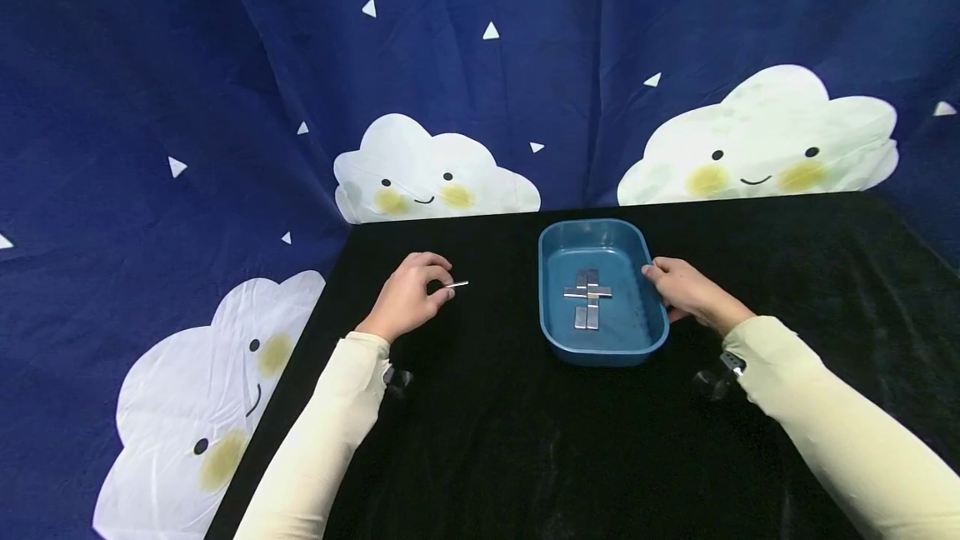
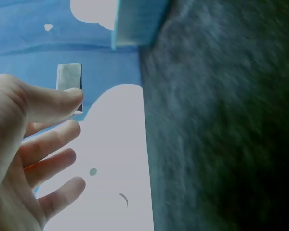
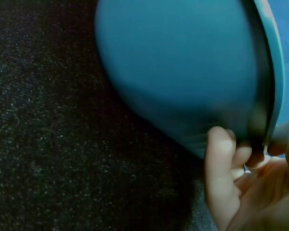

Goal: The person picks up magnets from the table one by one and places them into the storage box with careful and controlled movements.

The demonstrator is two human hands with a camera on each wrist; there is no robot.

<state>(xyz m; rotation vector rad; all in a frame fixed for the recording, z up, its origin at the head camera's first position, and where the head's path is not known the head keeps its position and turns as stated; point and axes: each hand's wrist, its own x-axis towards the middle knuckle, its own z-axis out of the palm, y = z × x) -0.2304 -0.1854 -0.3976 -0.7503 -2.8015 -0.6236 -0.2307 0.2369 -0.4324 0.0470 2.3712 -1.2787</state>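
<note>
My left hand pinches a small flat silver metal block between thumb and fingers, above the black cloth left of the blue tray. In the left wrist view the block stands upright past the thumb tip, its lower part covered by the thumb. My right hand grips the right rim of the blue plastic tray, thumb over the edge. Seen from the right wrist, the fingers press the tray's outer wall. Several similar silver blocks lie flat inside, mostly adjoining in a cross-like cluster.
A black cloth covers the table. Behind and to the left hangs a blue curtain with white clouds and small triangles. A dark device sits at the left wrist and another at the right.
</note>
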